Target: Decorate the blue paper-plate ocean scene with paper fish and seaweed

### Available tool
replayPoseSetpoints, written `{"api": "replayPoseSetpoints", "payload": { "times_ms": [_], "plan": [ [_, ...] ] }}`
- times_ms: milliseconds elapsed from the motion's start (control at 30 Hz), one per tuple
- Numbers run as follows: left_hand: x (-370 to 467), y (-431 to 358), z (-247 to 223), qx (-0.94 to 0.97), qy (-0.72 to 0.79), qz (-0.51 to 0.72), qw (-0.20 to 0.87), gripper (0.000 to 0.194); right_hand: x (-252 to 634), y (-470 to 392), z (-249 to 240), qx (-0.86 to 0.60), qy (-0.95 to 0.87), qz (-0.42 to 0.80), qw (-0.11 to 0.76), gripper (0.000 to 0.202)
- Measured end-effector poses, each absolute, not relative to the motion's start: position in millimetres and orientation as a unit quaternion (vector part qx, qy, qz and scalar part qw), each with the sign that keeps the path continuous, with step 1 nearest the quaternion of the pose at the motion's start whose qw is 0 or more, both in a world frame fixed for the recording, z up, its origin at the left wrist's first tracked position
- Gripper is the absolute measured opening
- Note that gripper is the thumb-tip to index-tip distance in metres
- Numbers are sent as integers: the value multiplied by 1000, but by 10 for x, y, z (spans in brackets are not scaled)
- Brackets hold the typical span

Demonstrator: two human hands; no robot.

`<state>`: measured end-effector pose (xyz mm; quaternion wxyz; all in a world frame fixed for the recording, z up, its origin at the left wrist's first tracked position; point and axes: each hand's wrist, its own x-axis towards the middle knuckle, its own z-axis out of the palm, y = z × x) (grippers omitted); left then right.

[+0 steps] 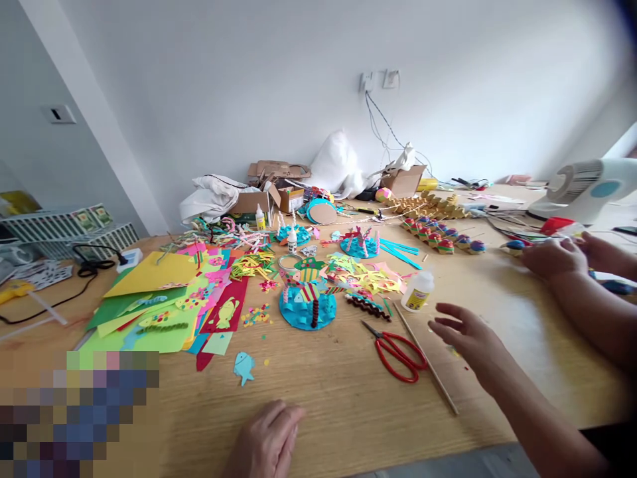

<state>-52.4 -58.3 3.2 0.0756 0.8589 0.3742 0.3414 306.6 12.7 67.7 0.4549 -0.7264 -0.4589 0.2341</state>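
White wall (249, 79) backs a wood-grain counter (323, 411) crowded with craft supplies, as a person's right hand (468, 340) hangs open, fingers parted and pointing left, just beside a glue bottle (417, 293). Made of translucent plastic with a yellow label, the bottle stands upright right of centre, long axis vertical, nozzle up. At the near edge, the left hand (271, 435) rests with fingers bent and drawn together; whether anything is beneath them cannot be told. Between that hand and the bottle lie red-handled scissors (401, 357), metal blades aimed far left, and a slim, straight wooden stick (438, 380) slanting from far left to near right.

Left of the bottle, a round blue base (326, 317) carries a striped paper fish (307, 293) and a fuzzy brown post; crimped, fuzzy strips (368, 307) sit between base and bottle. One flat, light-blue paper fish (243, 368) lies nearer, toward the left. Overlapping coloured sheets (149, 275) fan out at left, beside a tangle of yellow paper shreds (253, 265). Cardboard boxes (403, 180) and a crumpled white bag (338, 162) line the far side. At far right, a co-worker's hands (557, 257) are near rows of painted cups (442, 240) and a white fan (572, 192).
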Motion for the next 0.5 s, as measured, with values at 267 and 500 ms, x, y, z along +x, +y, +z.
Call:
{"api": "replayPoseSetpoints", "payload": {
  "times_ms": [267, 500],
  "plan": [
    [-510, -610, 76, 855, 382, 338, 97, 25, 3107, 339, 720, -716, -373, 258, 530, 44],
    [-553, -630, 351, 848, 374, 356, 117, 23, 2815, 90, 751, -663, -484, 267, 505, 29]
  ]
}}
